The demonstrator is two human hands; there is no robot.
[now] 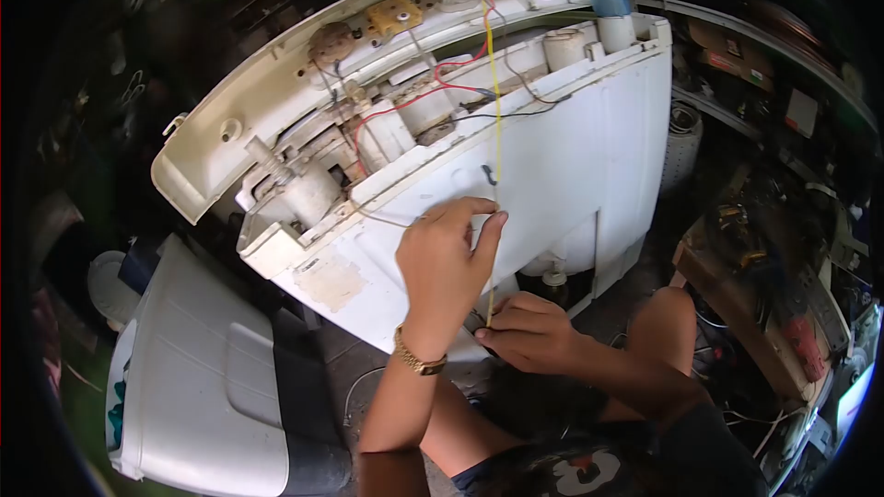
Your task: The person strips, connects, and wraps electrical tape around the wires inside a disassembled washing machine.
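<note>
A white machine body (571, 156) stands before me, its long top panel (203, 152) tipped back so the parts and wiring inside show. From the panel a yellow wire (498, 129) runs down across the white side. My left hand (451, 253), with a gold watch on the wrist, pinches this wire near the middle of the side. Lower down, my right hand (529, 331) is closed on the wire's lower part. Red wires (405, 106) and a dark wire (516, 114) lie over the machine's open top. A short dark piece (488, 175) shows beside the yellow wire.
A large pale tub (207, 368) stands at the lower left. On the right is a wooden box (727, 313) with tools and a red object (805, 350). Shelves with cardboard (737, 64) run along the upper right. My bent legs are below the machine.
</note>
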